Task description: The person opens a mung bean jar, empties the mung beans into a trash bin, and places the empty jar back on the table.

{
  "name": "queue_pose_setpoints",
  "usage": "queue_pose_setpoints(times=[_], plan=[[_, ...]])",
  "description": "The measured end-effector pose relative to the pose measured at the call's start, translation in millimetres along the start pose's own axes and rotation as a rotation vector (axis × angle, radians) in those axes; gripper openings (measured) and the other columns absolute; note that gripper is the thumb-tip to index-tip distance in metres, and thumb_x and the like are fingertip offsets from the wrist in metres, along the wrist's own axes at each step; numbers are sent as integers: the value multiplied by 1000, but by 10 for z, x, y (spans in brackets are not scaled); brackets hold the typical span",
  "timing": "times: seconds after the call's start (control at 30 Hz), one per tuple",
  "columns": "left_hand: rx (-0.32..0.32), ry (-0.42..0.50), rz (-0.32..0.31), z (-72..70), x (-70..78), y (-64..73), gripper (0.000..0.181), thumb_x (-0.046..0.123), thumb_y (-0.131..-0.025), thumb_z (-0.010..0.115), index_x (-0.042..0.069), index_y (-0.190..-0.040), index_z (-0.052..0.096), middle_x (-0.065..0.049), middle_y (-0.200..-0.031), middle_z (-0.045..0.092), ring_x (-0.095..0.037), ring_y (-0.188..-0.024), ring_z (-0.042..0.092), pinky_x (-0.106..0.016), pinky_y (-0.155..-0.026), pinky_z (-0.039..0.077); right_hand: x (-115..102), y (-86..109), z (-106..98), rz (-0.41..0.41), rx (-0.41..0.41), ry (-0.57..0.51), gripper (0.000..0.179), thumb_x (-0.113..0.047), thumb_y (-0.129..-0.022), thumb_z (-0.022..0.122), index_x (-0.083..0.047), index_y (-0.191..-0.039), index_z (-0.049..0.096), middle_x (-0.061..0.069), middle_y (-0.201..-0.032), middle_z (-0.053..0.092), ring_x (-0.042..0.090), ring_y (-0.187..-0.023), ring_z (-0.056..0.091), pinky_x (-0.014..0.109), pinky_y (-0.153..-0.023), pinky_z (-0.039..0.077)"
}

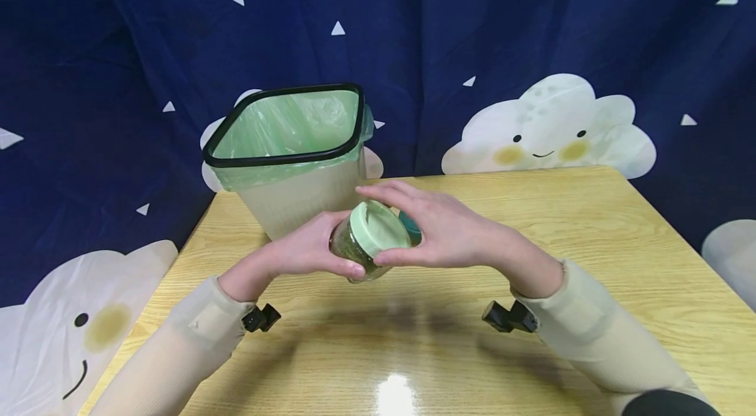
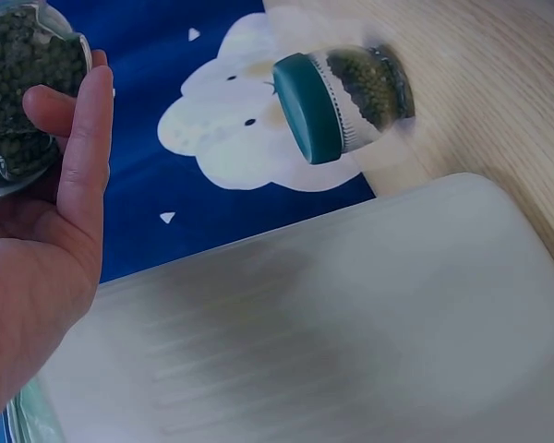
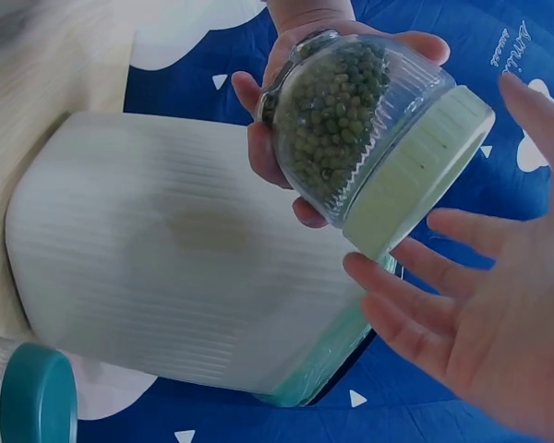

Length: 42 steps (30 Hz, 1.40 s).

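My left hand grips a clear ribbed jar of small green beans around its body. The jar is held tilted above the table, its pale green lid turned toward my right hand. That hand spreads its thumb and fingers around the lid, the fingers fairly straight with tips right at the lid's edge. In the left wrist view only part of the held jar shows. Behind my right hand stands a second jar with a teal lid, mostly hidden in the head view; its beans show in the left wrist view.
A whitish ribbed bin with a black rim and a green bag liner stands at the table's back left, just beyond my left hand. The wooden table ends at a dark blue cloth with clouds and white triangles.
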<state>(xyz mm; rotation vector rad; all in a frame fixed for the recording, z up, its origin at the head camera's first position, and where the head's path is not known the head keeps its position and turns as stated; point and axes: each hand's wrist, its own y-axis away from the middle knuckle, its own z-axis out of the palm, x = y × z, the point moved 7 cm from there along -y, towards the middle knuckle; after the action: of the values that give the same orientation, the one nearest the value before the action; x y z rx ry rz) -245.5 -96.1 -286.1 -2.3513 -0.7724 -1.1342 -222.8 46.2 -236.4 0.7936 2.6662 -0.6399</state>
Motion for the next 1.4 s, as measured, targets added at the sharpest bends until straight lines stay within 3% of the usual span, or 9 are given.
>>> queue_pose_setpoints(times=[0.2, 0.53, 0.83, 1.2, 1.4], plan=[[1, 14, 1, -7, 8, 4, 58, 23, -75, 80, 1, -122, 56, -3, -103, 66, -19, -90, 63, -34, -81, 53, 11, -25, -32, 46, 36, 21, 74, -52, -86, 67, -23, -147, 40, -6, -130, 50, 10, -113, 53, 39, -86, 48], [2, -1, -24, -17, -5, -6, 52, 20, -75, 80, 2, -117, 57, -4, -99, 66, -18, -87, 63, -35, -78, 54, 48, -35, 15, 118, -14, 48, 72, -59, -84, 65, -23, -143, 46, -5, -137, 49, 18, -116, 53, 41, -93, 45], [-7, 4, -24, -3, 6, -5, 53, 22, -74, 81, 2, -117, 57, -4, -100, 65, -19, -88, 63, -35, -79, 54, -30, -29, 9, -12, 3, 21, 72, -45, -83, 70, -18, -144, 45, -4, -135, 48, 12, -106, 54, 34, -85, 48], [-10, -5, -9, -37, 53, -6, 54, 22, -74, 80, 1, -118, 57, -4, -101, 66, -19, -88, 64, -35, -79, 53, -94, -24, -19, -145, 57, -61, 76, -27, -74, 75, -18, -143, 45, -5, -135, 46, 10, -107, 52, 35, -84, 49], [-30, 24, -16, -34, 64, -2, 54, 20, -75, 80, -2, -118, 56, -6, -101, 65, -21, -87, 64, -37, -78, 55, -121, -29, -21, -193, 60, -94, 78, -20, -69, 76, -17, -141, 47, -6, -134, 46, 9, -109, 51, 29, -84, 48]])
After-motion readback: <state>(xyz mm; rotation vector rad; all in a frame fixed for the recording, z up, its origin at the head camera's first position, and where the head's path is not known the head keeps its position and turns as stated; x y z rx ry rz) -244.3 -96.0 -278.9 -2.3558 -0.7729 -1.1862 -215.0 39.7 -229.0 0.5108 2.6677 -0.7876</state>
